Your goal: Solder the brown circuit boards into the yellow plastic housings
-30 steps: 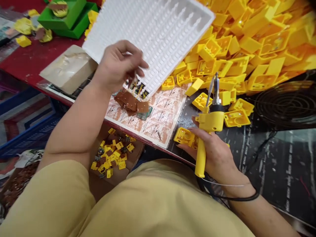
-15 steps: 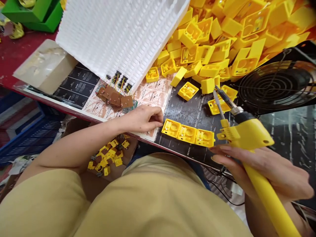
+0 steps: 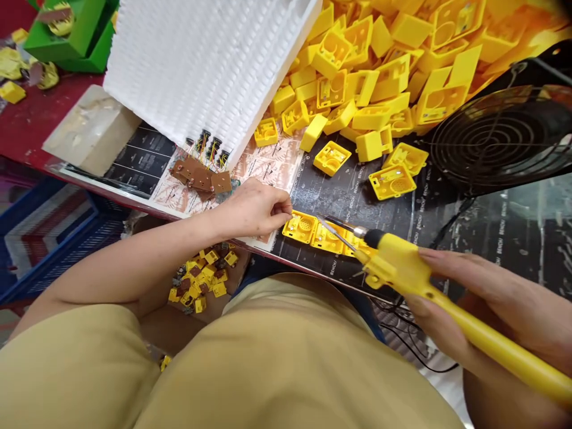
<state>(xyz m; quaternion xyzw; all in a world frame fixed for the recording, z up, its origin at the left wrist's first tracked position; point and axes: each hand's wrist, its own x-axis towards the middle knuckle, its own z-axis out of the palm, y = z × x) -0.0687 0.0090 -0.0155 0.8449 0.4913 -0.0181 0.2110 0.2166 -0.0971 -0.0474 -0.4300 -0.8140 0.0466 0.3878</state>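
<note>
A yellow soldering gun (image 3: 397, 262) is gripped in my right hand (image 3: 496, 292). Its thin metal tip and feed tube point left, over a short row of three open yellow plastic cases (image 3: 304, 228) lying along the table's front edge. The gun's head partly covers the right-hand case. At the left end of the row, my left hand (image 3: 252, 208) has its fingers pinched together by the edge of the first case; anything between the fingertips is hidden. Small metal contacts show inside the cases.
A large heap of yellow cases (image 3: 366, 71) fills the back right, beside a black fan (image 3: 496, 137). White foam (image 3: 196, 65) with wired black parts, brown circuit boards (image 3: 201, 177) and a pale block (image 3: 92, 131) lie leftward. Below sit a box of yellow pieces (image 3: 203, 277) and a blue crate (image 3: 49, 238).
My right hand has brought the soldering gun left and turned it, so its tip now lies over the row of cases. My left hand stays pinched by the first case. The view has shifted slightly.
</note>
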